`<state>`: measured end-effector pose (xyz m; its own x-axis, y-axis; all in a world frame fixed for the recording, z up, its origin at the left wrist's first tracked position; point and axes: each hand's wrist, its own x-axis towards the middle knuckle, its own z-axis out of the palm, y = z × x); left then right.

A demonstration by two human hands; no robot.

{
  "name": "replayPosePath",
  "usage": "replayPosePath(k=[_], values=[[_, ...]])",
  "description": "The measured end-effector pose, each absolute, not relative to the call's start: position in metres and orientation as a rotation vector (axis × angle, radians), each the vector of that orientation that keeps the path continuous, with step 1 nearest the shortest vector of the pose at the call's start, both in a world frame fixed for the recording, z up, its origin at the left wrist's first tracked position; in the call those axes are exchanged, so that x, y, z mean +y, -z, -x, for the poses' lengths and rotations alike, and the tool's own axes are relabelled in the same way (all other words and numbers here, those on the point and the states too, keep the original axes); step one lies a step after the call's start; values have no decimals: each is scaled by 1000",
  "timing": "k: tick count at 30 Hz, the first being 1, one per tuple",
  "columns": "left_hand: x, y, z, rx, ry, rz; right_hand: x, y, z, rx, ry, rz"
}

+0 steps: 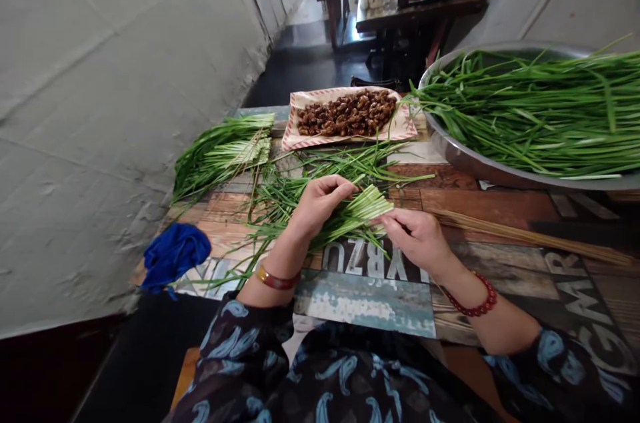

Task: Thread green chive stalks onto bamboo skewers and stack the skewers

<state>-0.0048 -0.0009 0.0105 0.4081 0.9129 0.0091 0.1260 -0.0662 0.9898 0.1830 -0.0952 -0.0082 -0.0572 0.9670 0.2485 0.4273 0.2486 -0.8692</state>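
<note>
My left hand [323, 201] is closed, thumb against forefinger, over a bunch of green chives [367, 206]. The pale cut ends of the bunch fan out to the right. At those ends, the fingertips of my right hand [415, 236] pinch the chives; whether a stick is also between them I cannot tell. Loose chives [280, 193] lie under and behind my left hand. Farther left are lined-up chives [240, 149] with thin sticks across their pale ends. To the right of my right hand lies a bundle of thin wooden skewers [525, 233].
A large metal basin [453, 146] heaped with chives stands at the right. Behind my hands is a paper-lined tray [306, 141] of glossy brown pieces. A blue cloth [175, 253] rests at the table's left edge, by the wall. Farther back, another table [420, 13] holds a bottle and bags.
</note>
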Motion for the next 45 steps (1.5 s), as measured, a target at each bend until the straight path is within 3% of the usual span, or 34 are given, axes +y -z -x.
replayPosePath(k=[12, 45], values=[[-4, -14, 6, 793, -864, -1609, -95, 11, -185, -1636, -826, 1397], [-4, -10, 7, 869, -927, -1561, -98, 11, -184, -1649, -857, 1415]])
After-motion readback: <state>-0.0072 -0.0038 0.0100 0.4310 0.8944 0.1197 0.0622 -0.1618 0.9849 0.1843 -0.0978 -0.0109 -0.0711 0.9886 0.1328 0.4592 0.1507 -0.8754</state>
